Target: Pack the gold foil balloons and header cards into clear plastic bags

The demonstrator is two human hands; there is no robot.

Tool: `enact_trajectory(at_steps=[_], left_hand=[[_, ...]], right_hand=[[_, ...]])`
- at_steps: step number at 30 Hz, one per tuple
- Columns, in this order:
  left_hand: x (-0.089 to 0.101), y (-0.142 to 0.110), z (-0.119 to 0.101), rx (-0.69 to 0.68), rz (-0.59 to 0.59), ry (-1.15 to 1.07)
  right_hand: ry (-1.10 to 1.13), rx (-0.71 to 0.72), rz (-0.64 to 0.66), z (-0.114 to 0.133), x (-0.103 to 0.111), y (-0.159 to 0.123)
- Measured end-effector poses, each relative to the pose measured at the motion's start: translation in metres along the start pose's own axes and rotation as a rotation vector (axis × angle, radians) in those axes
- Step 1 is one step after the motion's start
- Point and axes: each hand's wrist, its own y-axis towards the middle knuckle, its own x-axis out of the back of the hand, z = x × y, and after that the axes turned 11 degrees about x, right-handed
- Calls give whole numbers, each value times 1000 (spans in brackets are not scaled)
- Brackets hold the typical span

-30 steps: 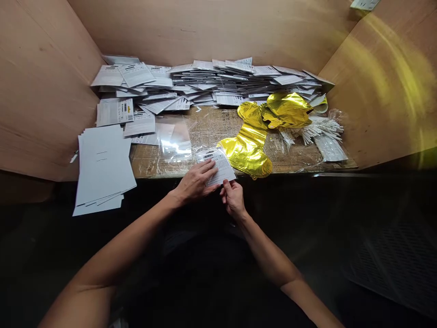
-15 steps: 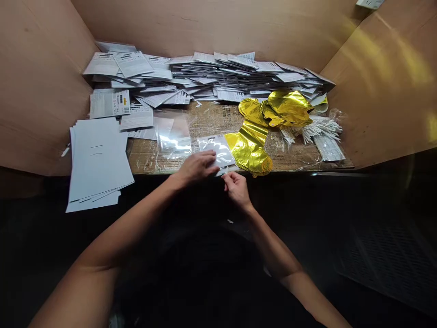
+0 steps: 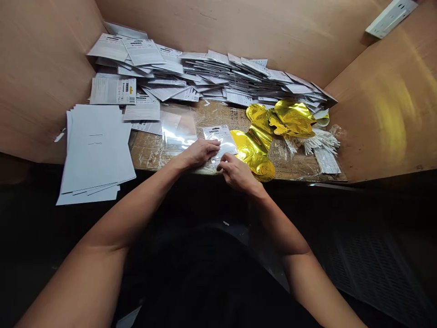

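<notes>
A clear plastic bag (image 3: pixel 218 142) with a printed card header lies on the cardboard-covered table top (image 3: pixel 218 116), partly under both hands. My left hand (image 3: pixel 200 153) rests flat on the bag's left side. My right hand (image 3: pixel 237 173) has its fingertips together at the bag's lower edge, and its fingers hide part of the bag. Just right of the bag lies a gold foil balloon (image 3: pixel 254 152), close to my right hand but apart from it. Another loose clear plastic sleeve (image 3: pixel 178 130) lies just beyond my left hand.
A wide heap of packaged cards (image 3: pixel 205 77) fills the back of the table. A stack of white paper sheets (image 3: pixel 95 155) overhangs the left edge. White sticks (image 3: pixel 321 145) lie at the right, inside wooden walls (image 3: pixel 273 32). A white socket strip (image 3: pixel 391 18) sits top right.
The bag has gone from held up near the table's front edge to lying on the table, card header upward. Both hands now press on it. The whole view has tilted slightly.
</notes>
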Motion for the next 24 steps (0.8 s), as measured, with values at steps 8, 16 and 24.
enact_trajectory(at_steps=[8, 16, 24], left_hand=[[1, 5, -2, -8, 25, 33], [30, -27, -38, -57, 226, 98], [28, -47, -46, 2, 306, 77]], right_hand=[[-54, 100, -64, -17, -10, 32], [524, -68, -180, -12, 28, -112], [-81, -97, -120, -8, -28, -83]])
